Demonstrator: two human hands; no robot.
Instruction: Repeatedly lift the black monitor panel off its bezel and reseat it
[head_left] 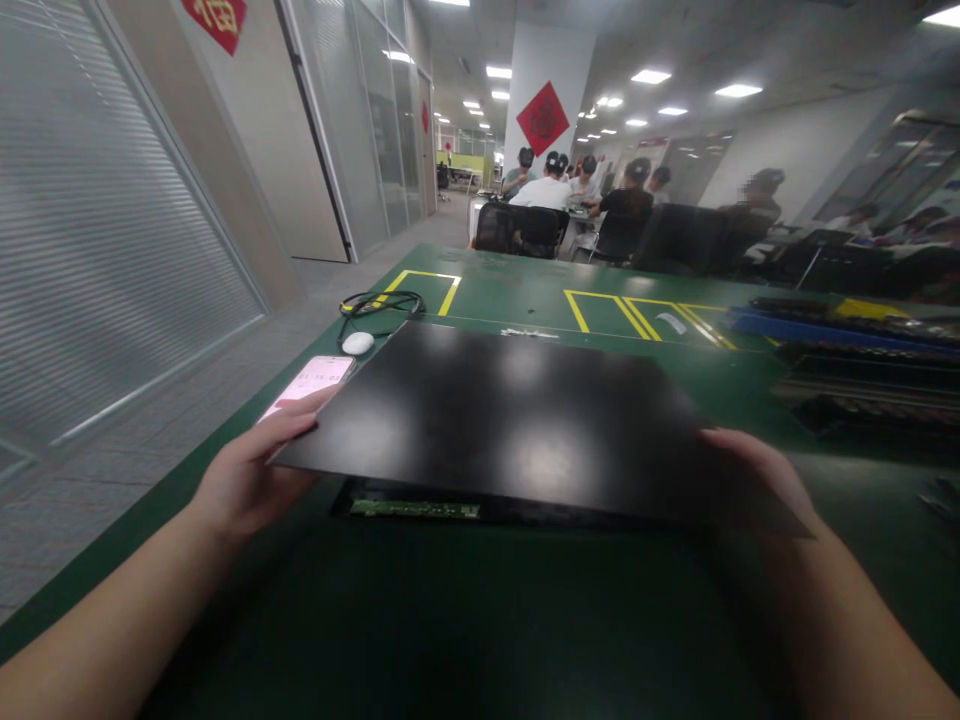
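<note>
We hold the large flat glossy black panel (510, 415) just above the green work table (525, 620), our left hand (244, 478) clamped on its left edge, our right hand (757, 470) gripping the right edge; beneath it a green circuit strip (414, 509) shows; judging by this, we are mid-lift, and the next move calls for level, even support; a pink-screened phone (311, 382) lies close by.

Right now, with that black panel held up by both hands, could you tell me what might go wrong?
1. The left hand and right hand grip the black panel only at its edges, so it could flex or slip.
2. A circuit strip lies right under its near edge; lowering the panel carelessly might hit it.
3. The phone sits at the green table edge beside the left hand and could be knocked off.
</note>
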